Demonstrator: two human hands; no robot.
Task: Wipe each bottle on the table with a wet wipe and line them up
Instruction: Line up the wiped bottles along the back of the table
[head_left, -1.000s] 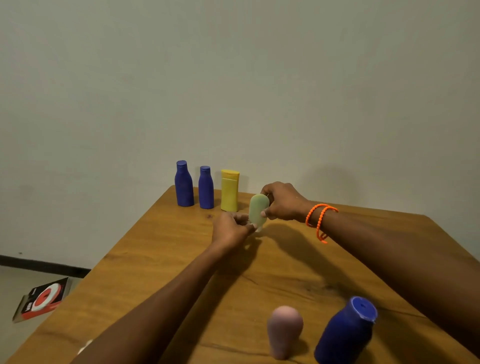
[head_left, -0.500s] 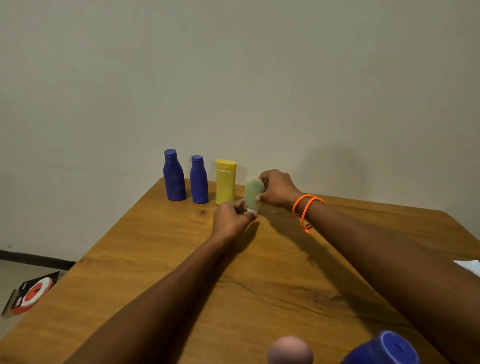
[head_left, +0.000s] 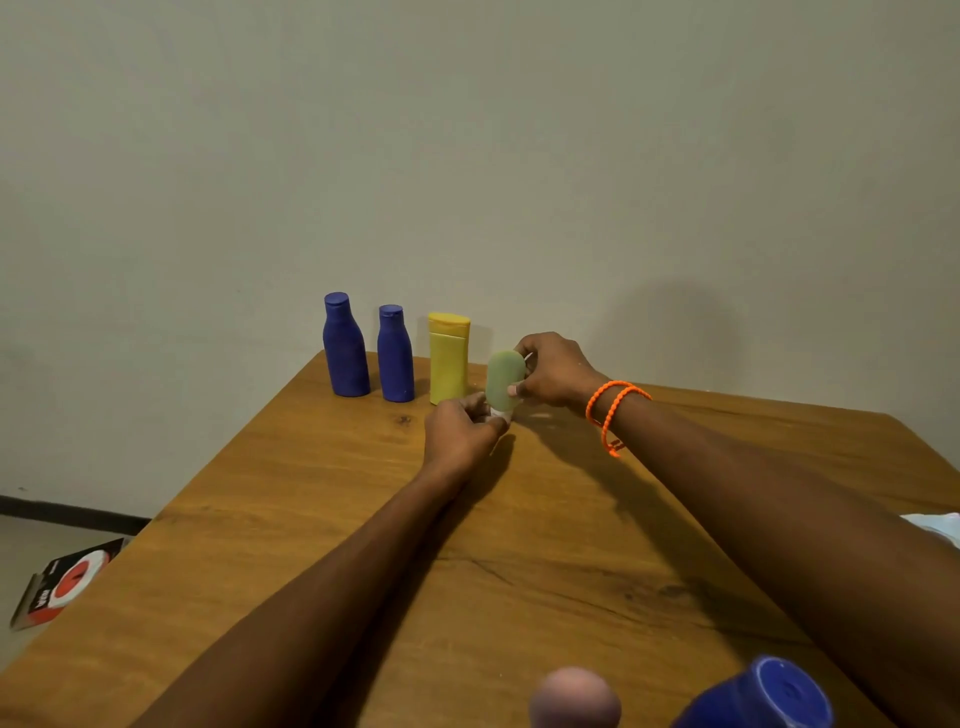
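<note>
Head view: two hands on a green bottle at the end of a row.

The green bottle (head_left: 505, 380) stands cap-down just right of the yellow bottle (head_left: 448, 358) and two blue bottles (head_left: 344, 345) (head_left: 395, 354) at the far edge of the wooden table (head_left: 291, 519). The right hand (head_left: 556, 370) curls round its upper side; the left hand (head_left: 457, 434) pinches its white base. A pink bottle (head_left: 574, 699) and another blue bottle (head_left: 763, 696) sit at the near edge. A plain wall (head_left: 467, 156) rises behind; a red-and-black packet (head_left: 65, 582) lies on the floor at left.
</note>
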